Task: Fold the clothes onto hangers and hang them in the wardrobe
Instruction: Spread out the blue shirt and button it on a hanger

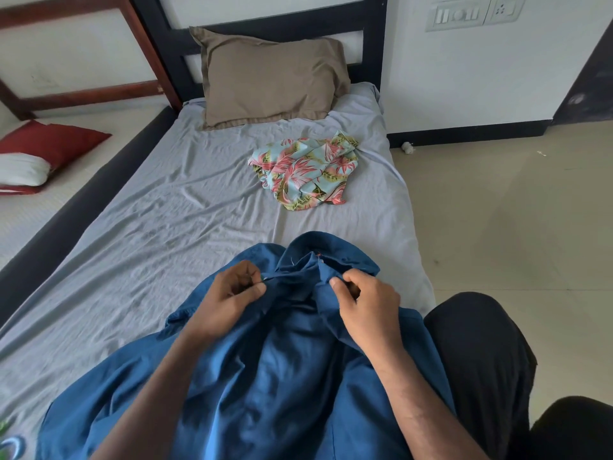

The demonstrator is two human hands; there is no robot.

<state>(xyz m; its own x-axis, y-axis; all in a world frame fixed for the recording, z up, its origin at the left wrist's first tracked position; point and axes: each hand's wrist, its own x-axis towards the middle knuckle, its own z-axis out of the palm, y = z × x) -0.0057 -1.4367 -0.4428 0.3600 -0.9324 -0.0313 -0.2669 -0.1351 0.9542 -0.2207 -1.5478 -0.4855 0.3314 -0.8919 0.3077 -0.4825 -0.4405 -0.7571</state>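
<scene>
Two garments in view: 1 blue shirt spread across the near end of the bed, collar end pointing toward the headboard, and 1 floral shirt crumpled in a heap further up, right of centre, just short of the pillow. Both hands on the blue shirt near its collar: left hand w/ fingers curled, pinching a fold of fabric between thumb and forefinger; right hand likewise curled, thumb pressed onto a bunched edge of the cloth. The two hands sit apart w/ the gathered collar area between them. Pillows: 1 taupe pillow leaning against the headboard, plus 1 red pillow and 1 white one on the neighbouring bed at far left. Grey sheet is wrinkled; wide bare stretch of it lies left and centre, between blue shirt and floral one. Bed's right edge runs along tiled floor, open all the way to the wall; floral shirt lies near that edge but not over it. Bed's left edge meets a dark frame rail. Person's knee in black trousers is beside the bed's near right corner. 1 switch panel on the wall, upper right. Small white scrap on floor by the skirting.
</scene>
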